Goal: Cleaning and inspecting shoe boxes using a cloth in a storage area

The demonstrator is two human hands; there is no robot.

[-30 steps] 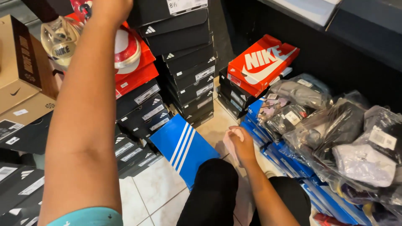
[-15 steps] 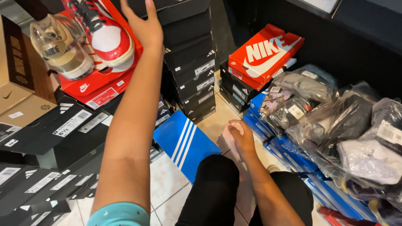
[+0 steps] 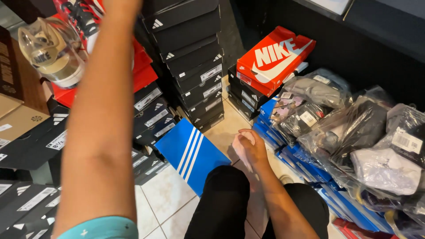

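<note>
The right hand [image 3: 250, 148] rests on the person's own foot [image 3: 241, 150] on the tiled floor [image 3: 164, 199], fingers loosely curled, beside a blue box [image 3: 192, 155]. Farther off, the left arm [image 3: 104, 110] reaches toward a red-and-white shoe [image 3: 82, 20]; its fingers lie past the top edge, so I cannot tell their state.

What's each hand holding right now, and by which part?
Right hand holds nothing; it rests on the person's bare foot by the blue box. Left hand is out of frame at the top, reaching toward the red-and-white shoe; any hold cannot be told.
</note>
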